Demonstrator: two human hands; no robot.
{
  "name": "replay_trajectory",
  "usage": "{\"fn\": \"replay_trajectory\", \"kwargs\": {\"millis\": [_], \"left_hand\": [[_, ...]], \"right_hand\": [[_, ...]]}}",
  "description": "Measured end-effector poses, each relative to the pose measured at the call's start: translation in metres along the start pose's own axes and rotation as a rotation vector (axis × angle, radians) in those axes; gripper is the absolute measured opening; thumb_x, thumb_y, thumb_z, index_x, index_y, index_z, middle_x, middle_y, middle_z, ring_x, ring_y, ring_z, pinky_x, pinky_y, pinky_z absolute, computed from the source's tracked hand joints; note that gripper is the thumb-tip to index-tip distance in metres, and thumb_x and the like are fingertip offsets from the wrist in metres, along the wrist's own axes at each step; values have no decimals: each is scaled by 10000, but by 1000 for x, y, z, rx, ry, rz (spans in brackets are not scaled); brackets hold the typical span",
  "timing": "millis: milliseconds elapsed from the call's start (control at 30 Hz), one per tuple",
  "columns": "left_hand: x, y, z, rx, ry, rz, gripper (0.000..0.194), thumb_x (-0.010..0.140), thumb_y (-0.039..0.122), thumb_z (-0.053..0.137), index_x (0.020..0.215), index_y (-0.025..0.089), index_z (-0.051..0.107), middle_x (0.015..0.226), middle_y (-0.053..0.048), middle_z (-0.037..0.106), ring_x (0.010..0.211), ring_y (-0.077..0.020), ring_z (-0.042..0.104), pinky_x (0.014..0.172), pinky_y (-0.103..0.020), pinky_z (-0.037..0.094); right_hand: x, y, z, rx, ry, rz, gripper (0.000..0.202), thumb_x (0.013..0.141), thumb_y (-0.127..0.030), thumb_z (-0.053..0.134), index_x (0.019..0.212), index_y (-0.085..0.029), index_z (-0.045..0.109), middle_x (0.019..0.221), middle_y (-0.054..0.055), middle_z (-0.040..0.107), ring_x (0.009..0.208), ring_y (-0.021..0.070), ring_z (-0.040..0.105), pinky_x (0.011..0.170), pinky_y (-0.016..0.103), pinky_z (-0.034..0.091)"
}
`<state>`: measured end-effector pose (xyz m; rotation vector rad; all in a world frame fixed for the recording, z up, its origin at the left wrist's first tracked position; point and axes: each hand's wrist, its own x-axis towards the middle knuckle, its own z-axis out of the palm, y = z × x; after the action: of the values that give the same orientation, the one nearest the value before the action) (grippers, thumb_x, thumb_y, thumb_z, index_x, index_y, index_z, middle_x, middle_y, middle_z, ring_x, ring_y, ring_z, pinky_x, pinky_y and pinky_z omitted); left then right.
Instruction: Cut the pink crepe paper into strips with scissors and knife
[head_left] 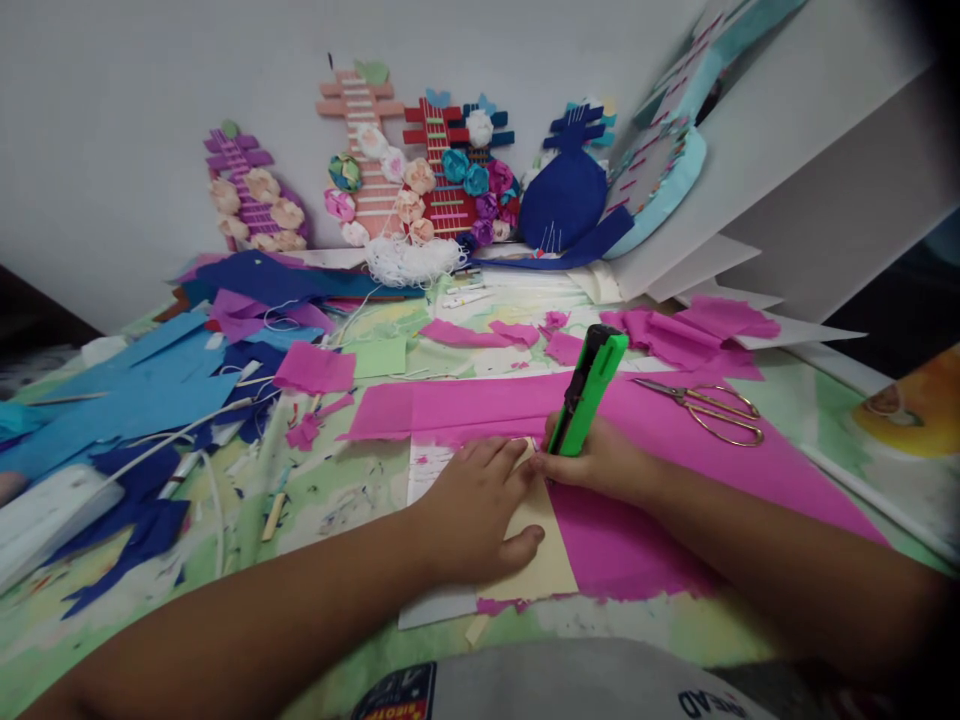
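Observation:
My left hand (pixel 487 510) lies flat with its fingers spread on a cream card (pixel 551 560), which rests over pink crepe paper (pixel 637 520). A white sheet (pixel 435 610) shows beneath the card. My right hand (pixel 592 460) is closed around a thick green-and-black utility knife (pixel 589 390). The knife stands nearly upright, leaning a little to the right, and its lower end is by the card's right edge, close to my left fingertips. My fingers hide its tip. Gold-handled scissors (pixel 705 405) lie on the pink paper, right of my right hand.
Decorated instrument-shaped crafts (pixel 442 170) lean against the wall, with white yarn (pixel 416 260) before them. Blue fabric-like scraps (pixel 150 380) and a white corded device (pixel 56 520) are at left. Pink scraps (pixel 682 330) lie behind. White boards (pixel 750 180) stand at right.

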<state>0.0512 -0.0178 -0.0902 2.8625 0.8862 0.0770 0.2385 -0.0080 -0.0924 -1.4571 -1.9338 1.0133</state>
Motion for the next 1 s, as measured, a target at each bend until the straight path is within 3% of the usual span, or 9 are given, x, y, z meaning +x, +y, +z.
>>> {"fn": "replay_trajectory", "kwargs": {"millis": [467,700,1000], "left_hand": [[0,-1,2,6,38,29,529,772,438,425,1181,104,444,1291,-175,380,1175,-320,328,964,-485,252],[0,-2,3,30,16,31,562,785,451,403,1214,89,422,1300,-177,371,1190,-319,305,967,-486,244],[1,-1,3,5,20,19,622,781,458,405,1270,79,342,1294,-174,379,1187,-317,312,972,-487,239]], "right_hand": [[-2,1,1,-15,-27,-30,283,643,-386,606,587,-163,440,540,-37,446,527,83,414,482,207,318],[0,-1,2,30,36,-57,307,620,-384,635,616,-172,414,578,-44,432,541,80,407,497,207,336],[2,3,-3,150,35,54,338,631,-458,610,615,-167,440,574,-27,475,557,101,443,504,217,356]]}}
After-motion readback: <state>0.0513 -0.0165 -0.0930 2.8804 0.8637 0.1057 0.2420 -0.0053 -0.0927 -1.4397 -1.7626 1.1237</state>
